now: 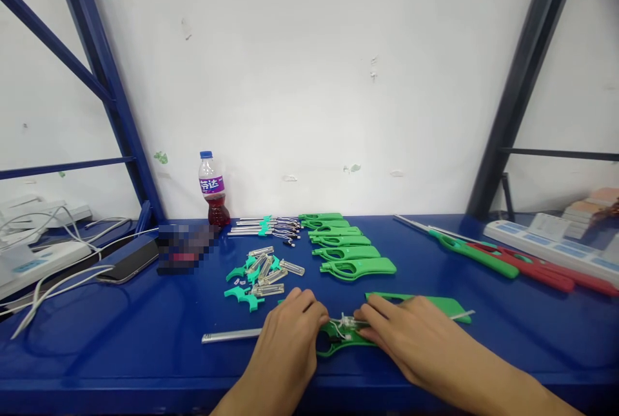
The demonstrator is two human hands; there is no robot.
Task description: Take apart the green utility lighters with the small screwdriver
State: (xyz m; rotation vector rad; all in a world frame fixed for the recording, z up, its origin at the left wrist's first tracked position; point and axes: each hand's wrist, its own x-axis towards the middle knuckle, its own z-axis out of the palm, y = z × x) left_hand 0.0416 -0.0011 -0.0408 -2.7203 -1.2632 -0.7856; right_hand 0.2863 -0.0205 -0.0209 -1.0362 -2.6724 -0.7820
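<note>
A green half shell of a long gas lighter (333,347) lies near the front edge, with its metal tube (231,336) pointing left. My left hand (293,332) is closed around the shell where the tube joins it. My right hand (406,335) has its fingers pinched over the handle, on a clear plastic fuel tank (347,321) that mostly hides under them. White wires (337,329) show between the hands. Behind my right hand lies another green shell half (447,305). A thin pale rod (463,316) sticks out past that hand; its other end is hidden.
Clear tanks (268,289) and teal triggers (236,293) lie in a loose pile. Behind are metal tubes with wires (261,230) and several green shells (360,267). Red lighters (541,272), a power strip (556,248), a bottle (213,190) and a phone (129,261) stand around.
</note>
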